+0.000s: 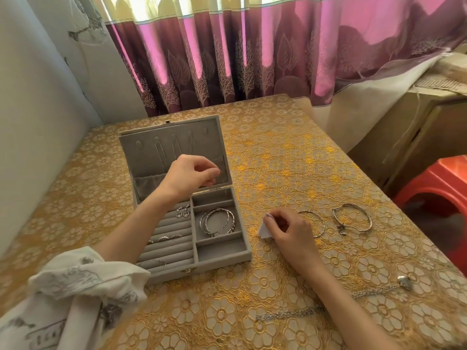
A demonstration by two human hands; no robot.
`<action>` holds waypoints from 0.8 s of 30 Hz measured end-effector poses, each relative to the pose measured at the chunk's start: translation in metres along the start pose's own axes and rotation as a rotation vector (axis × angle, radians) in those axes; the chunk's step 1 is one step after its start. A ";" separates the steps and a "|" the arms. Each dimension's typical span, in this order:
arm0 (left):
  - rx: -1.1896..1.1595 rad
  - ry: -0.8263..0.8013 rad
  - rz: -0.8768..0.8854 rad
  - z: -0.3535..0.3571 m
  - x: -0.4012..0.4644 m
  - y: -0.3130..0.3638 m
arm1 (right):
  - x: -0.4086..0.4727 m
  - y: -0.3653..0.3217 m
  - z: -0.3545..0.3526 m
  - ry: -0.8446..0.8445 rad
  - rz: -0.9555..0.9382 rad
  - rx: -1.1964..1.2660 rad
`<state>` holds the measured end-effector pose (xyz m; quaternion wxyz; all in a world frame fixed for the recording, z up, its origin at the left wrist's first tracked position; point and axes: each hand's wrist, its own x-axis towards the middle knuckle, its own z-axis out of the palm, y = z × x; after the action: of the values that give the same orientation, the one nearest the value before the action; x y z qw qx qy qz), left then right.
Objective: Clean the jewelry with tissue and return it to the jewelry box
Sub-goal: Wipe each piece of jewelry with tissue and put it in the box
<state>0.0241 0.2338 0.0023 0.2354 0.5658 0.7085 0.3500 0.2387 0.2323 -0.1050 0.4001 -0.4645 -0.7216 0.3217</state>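
Left hand (188, 174): up over the open jewelry box (222, 256), fingers loosely bent, holding nothing I can see.
Right hand (288, 229): on the table, pinching the tissue (264, 229).
Bangles (352, 219): just right of that hand.

Hidden and cut-off parts

Part of one bangle (312, 223) is covered by the right hand (290, 229), and most of the tissue (264, 229) is enclosed in its fingers. Whether anything is pinched by the left hand (190, 176) cannot be told. The red stool (439, 188) is cut by the right edge.
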 end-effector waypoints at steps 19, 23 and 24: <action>0.434 -0.012 0.041 0.004 -0.009 -0.038 | -0.001 0.000 0.000 -0.009 -0.006 -0.011; 0.435 0.013 0.074 0.008 -0.015 -0.035 | -0.002 -0.002 -0.001 -0.014 -0.006 -0.006; 0.424 0.025 0.097 0.011 -0.019 -0.032 | -0.002 -0.003 -0.001 -0.020 -0.004 -0.008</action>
<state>0.0168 0.2147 -0.0304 0.0850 0.6315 0.7412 0.2110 0.2393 0.2296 -0.1026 0.3917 -0.4615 -0.7276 0.3227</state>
